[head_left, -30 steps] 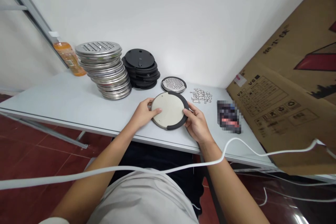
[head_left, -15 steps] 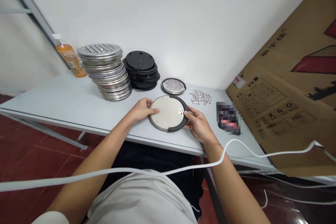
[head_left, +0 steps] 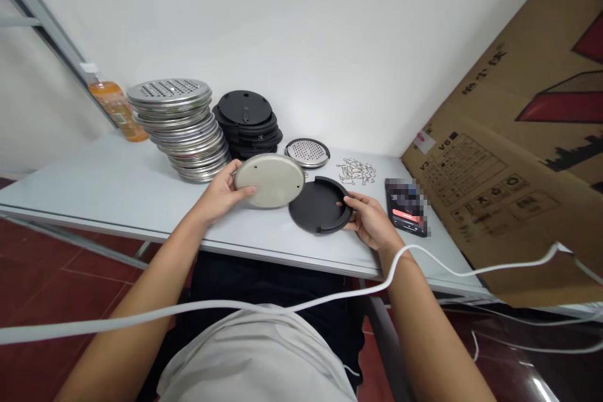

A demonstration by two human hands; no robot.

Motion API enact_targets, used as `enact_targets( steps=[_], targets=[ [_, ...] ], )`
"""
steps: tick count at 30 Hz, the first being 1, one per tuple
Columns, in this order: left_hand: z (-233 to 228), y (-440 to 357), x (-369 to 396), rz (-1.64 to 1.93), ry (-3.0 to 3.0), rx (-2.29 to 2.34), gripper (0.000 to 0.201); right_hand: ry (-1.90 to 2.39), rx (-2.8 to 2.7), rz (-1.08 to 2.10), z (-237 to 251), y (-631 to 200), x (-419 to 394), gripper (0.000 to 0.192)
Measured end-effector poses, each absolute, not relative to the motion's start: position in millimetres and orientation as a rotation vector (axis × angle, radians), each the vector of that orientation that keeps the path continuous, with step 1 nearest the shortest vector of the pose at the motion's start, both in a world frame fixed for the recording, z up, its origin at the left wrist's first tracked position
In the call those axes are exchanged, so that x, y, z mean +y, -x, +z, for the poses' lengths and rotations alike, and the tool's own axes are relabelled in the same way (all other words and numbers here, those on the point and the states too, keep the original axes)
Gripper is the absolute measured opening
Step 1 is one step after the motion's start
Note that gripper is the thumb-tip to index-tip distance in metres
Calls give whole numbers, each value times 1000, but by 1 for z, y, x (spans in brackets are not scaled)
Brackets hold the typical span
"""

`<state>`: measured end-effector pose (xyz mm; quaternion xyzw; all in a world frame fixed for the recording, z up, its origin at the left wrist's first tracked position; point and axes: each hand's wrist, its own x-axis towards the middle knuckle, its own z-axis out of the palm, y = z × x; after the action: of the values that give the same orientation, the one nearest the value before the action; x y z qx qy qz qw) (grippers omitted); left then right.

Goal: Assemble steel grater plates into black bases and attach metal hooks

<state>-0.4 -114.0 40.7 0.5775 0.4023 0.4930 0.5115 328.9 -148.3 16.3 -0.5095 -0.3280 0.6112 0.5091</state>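
Note:
My left hand grips the left rim of a round, pale metal disc with small holes near its edge. The disc is raised and tilted. My right hand holds a round black plastic base by its right side, where a raised curved rim runs. The disc overlaps the base's upper left in the view; whether they touch I cannot tell. Behind them lies another base with a perforated metal disc in it. Right of that is a loose pile of small metal pieces.
A tall, leaning stack of metal discs stands at the left, beside a stack of black bases. An orange bottle is behind. A phone-like device and a large cardboard box are right. A white cable crosses in front.
The metal disc has come out of the black base. My left hand has lifted it left and up, while my right hand keeps the base and has shifted slightly right.

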Motion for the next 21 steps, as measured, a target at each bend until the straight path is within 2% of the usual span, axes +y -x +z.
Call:
enact_targets(
  steps=[3, 6, 12, 17, 21],
  targets=[
    [48, -8, -125, 1285, -1646, 972, 37, 1214, -788, 1609, 19, -327, -151, 16],
    [50, -17, -137, 1236, -1831, 881, 25, 1107, -761, 1695, 18, -324, -152, 18],
    [42, -23, -152, 1069, -2115, 803, 4, 1068, -712, 1661, 11, -320, -150, 19],
    [42, -21, -162, 909, -2486, 726, 37, 1091, -707, 1585, 18, -312, -153, 20],
    [42, -24, -169, 891, -2695, 691, 46, 1068, -708, 1532, 23, -308, -155, 21]
  ],
)
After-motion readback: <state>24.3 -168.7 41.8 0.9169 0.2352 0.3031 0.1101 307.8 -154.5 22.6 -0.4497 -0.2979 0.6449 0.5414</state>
